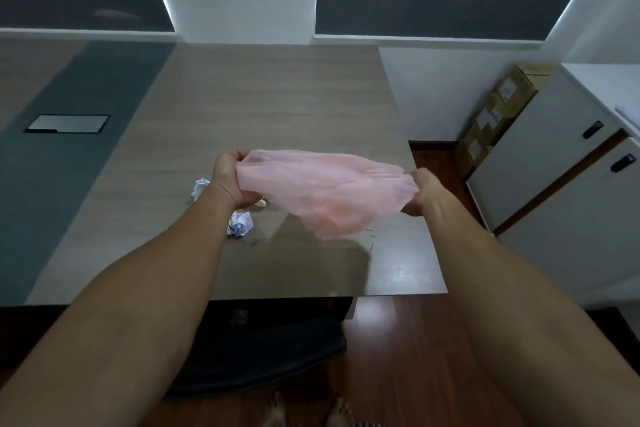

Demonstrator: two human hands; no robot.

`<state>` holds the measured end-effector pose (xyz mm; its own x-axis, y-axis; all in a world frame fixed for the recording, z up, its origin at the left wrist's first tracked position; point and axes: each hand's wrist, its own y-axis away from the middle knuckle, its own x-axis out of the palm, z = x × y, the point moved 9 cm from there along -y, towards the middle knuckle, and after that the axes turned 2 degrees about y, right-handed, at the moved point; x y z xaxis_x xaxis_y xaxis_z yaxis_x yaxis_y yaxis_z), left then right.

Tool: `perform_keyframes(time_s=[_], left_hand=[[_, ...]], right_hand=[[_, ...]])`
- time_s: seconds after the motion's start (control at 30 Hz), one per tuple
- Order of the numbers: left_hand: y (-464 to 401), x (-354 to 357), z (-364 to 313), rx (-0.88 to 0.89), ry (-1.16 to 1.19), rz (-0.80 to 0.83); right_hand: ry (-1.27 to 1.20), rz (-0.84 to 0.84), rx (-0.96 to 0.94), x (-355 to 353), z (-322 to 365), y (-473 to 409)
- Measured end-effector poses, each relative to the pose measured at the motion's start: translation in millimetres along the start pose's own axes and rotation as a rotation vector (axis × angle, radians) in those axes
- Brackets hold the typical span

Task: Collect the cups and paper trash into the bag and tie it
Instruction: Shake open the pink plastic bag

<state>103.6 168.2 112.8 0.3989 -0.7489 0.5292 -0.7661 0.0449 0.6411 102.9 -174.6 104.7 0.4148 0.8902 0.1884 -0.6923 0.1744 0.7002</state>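
Pink plastic bag (322, 191) stretched above wooden table (277, 97), left hand (230, 180) gripping its left edge, right hand (424, 192) gripping right edge, 2 crumpled paper balls (239, 224) on table nr left wrist, bag w/ bottom sagging.

Dim room, soft blur, wide-angle edge warping

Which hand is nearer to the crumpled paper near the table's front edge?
Left. The left hand is just above the paper; the right hand is far right, across the bag.
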Motion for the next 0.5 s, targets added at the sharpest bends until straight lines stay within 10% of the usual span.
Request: perform_keyframes(time_s=[0.17, 0.33, 0.4, 0.5], left_hand=[[-21, -24, 4, 0.099, -0.289, -0.051], [15, 29, -22, 0.842, -1.191, -0.433], [27, 88, -7, 1.097, -1.503, -0.212], [20, 137, 34, 1.004, -1.774, 0.107]], right_hand=[[-0.175, 0.191, 0.073, -1, -8, 18], [-0.172, 0.420, -0.046, 44, 0, 37], [-0.146, 0.473, -0.011, 59, 0, 34], [-0.079, 0.544, -0.052, 76, 9, 35]])
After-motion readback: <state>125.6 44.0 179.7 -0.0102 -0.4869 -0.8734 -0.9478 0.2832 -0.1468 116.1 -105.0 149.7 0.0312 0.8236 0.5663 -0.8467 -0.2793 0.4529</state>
